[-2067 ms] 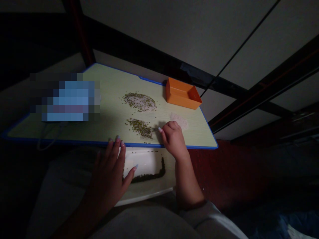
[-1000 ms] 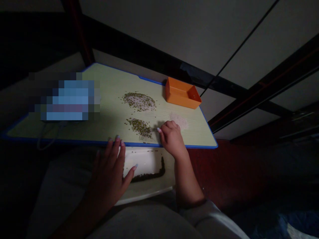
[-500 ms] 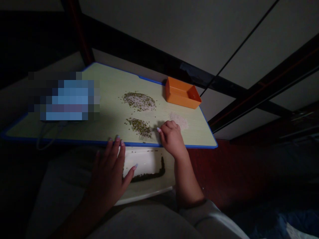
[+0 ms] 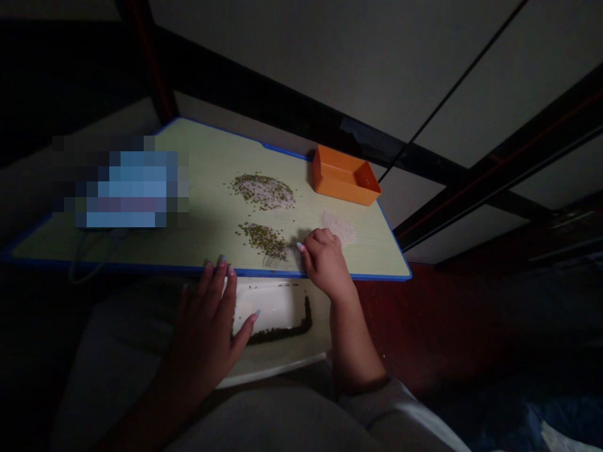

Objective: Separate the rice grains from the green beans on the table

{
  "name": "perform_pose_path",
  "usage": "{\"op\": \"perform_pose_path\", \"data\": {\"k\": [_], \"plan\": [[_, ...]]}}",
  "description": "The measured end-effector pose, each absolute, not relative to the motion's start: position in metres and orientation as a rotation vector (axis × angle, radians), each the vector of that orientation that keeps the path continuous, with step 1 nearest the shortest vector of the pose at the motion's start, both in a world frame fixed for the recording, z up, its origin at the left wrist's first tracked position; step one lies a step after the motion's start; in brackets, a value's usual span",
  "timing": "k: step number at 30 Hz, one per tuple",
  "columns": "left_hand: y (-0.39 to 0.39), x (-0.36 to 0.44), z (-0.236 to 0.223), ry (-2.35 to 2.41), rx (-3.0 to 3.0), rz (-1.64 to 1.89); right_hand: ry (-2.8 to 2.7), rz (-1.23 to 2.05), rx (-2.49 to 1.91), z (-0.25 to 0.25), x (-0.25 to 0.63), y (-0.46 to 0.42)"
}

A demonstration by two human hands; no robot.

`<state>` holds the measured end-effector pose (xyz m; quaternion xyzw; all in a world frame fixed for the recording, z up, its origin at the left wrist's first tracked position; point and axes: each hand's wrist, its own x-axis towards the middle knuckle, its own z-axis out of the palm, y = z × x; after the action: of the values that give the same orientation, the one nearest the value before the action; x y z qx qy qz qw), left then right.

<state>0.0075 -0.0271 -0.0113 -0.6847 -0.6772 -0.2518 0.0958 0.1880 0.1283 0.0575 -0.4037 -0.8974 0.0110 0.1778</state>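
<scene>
My right hand is closed around the handle of a thin fork, low over the near side of the table. The fork's spread tines touch the edge of a small pile of green beans. Just beyond that hand lies a patch of pale grains, like rice. Farther back is a larger heap of green beans and pale grains mixed together. My left hand has its fingers stretched out at the table's front edge, holding nothing. Beneath the edge, a white tray has green beans gathered along its inner side.
An orange open box stands at the table's back right corner. On the left is a blurred-out bright device with a cable. The table has a blue rim, and cabinet panels rise behind it.
</scene>
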Motion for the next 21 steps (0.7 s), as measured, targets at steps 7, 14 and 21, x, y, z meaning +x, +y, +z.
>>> {"op": "perform_pose_path", "data": {"k": [7, 14, 21], "plan": [[-0.0264, 0.0080, -0.0125, -2.008, -2.021, -0.749, -2.526, 0.081, -1.104, 0.0575, 0.1894, 0.1284], [-0.0270, 0.0060, -0.0152, -1.999, -2.023, -0.754, -2.385, 0.157, -1.019, 0.0530, 0.1933, 0.1297], [-0.0237, 0.0026, -0.0168, -1.851, -2.089, -0.873, -2.079, 0.113, -1.078, 0.0524, 0.1976, 0.1290]]}}
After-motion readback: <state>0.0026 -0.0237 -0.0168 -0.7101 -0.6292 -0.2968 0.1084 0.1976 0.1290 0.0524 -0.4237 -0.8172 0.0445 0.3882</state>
